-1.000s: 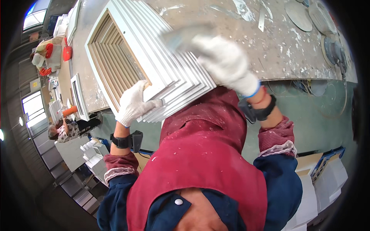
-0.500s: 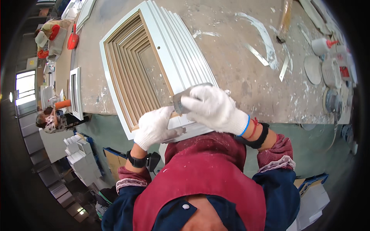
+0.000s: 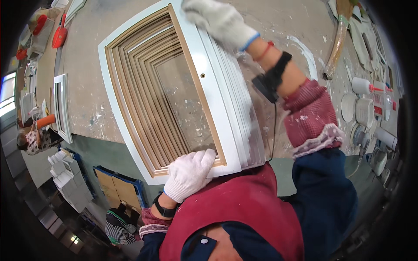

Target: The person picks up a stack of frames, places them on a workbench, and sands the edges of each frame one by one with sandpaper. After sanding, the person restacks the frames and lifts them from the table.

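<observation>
A stack of white frames with brown inner edges lies on the worktable, open in the middle. The top frame has a small round hole in its right rail. My left hand, in a white knit glove, lies closed over the near rail. My right hand, gloved too, is stretched to the far right corner of the stack. It is blurred, with its fingers curled down on the rail; whatever they hold is hidden.
On the right of the table stand white bottles with red tips, tubs and a tape roll. A brush lies at the back right. Far left are a red dustpan, a small white frame and another person.
My right hand has swept away from me to the stack's far corner; the grey flat piece it held no longer shows. My left hand has closed over the near rail.
</observation>
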The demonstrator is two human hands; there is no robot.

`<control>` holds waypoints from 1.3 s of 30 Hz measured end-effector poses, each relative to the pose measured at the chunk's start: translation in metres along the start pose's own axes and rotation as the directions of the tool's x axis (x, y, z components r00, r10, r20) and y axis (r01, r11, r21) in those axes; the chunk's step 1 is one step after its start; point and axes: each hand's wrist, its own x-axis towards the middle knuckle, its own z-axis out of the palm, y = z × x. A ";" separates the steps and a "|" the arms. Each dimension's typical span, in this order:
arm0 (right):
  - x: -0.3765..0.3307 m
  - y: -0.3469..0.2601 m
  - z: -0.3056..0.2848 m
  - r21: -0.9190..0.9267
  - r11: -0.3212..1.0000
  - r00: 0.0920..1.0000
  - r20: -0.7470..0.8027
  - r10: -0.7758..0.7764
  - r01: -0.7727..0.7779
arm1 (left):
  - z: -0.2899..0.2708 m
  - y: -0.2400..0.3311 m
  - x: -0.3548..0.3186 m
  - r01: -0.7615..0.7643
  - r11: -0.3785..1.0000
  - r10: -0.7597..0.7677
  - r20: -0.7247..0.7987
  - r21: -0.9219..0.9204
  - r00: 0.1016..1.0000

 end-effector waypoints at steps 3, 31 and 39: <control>0.028 0.007 0.011 0.276 0.933 0.959 -0.226 -0.172 0.232 | 0.000 0.001 0.000 -0.014 1.000 0.014 -0.013 0.008 1.000; -0.251 -0.061 -0.067 0.268 0.933 0.875 0.475 0.089 -0.240 | -0.002 0.010 0.005 0.092 0.989 -0.102 0.080 0.119 0.992; -0.143 -0.013 -0.010 0.250 0.912 0.942 -0.007 0.337 -0.324 | -0.001 0.016 0.008 0.169 0.978 -0.180 0.083 0.125 0.980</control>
